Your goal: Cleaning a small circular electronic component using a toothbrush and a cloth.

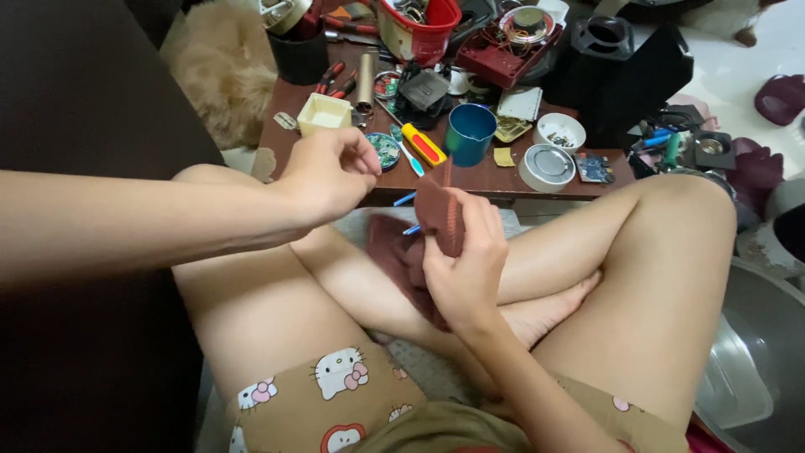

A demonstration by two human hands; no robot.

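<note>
Fabric, dark red point(440, 214), sits bunched in our right hand point(465, 268) above our crossed legs, just near the low table point(470, 178). Our left hand point(327, 172) hovers left of it, fingertips pinched together as if on a needle or thread we cannot see. Pulling carelessly might, we judge, knock the blue cup point(470, 132) close behind.
</note>
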